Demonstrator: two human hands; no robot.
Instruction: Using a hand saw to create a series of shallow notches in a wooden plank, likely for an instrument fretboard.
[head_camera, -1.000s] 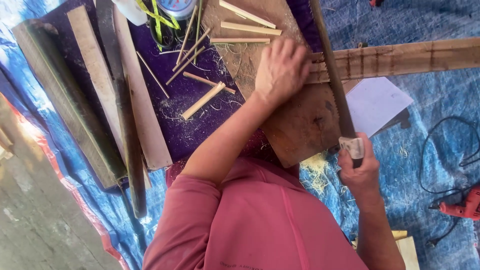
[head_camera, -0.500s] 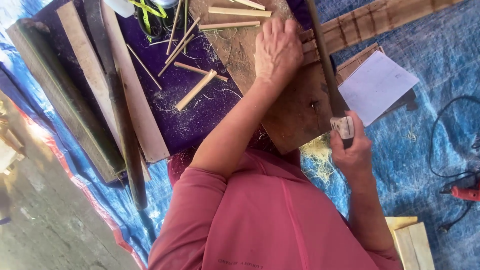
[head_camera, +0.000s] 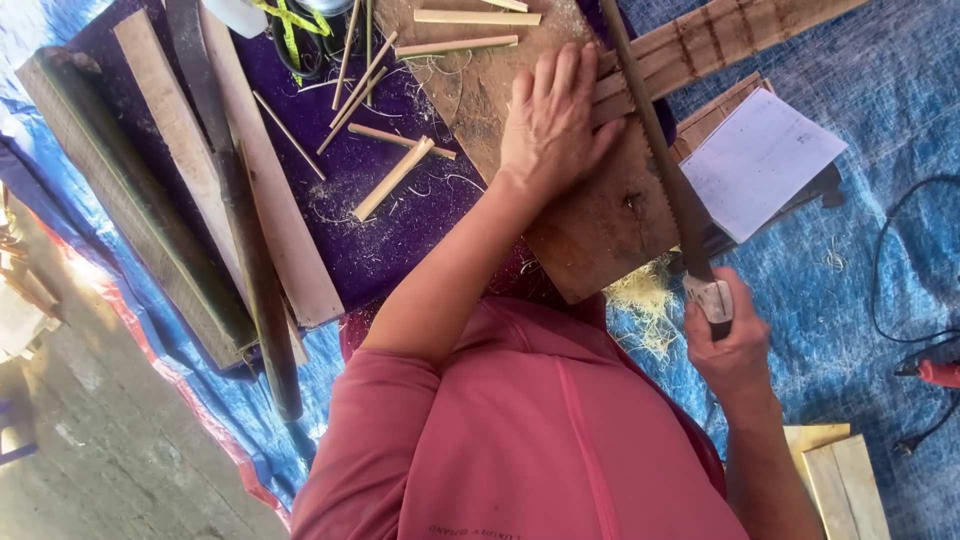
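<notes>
A notched bamboo strip (head_camera: 700, 45) is pressed flat under the left hand (head_camera: 553, 125) on a wooden board (head_camera: 590, 215) at the purple cloth's (head_camera: 400, 230) right edge. The right hand (head_camera: 735, 345) is clamped on the handle of a handsaw (head_camera: 655, 150), its blade laid across the strip. Several notches are already cut — sawdust (head_camera: 640, 300) lies below the board's near edge — though more strip appears uncut. A white paper sheet (head_camera: 760, 160) rests right of the board, on the blue tarp (head_camera: 860, 250).

daylight: bright, even | glare: washed-out top-left corner | shadows: soft | focus: sharp, slight edge blur
</notes>
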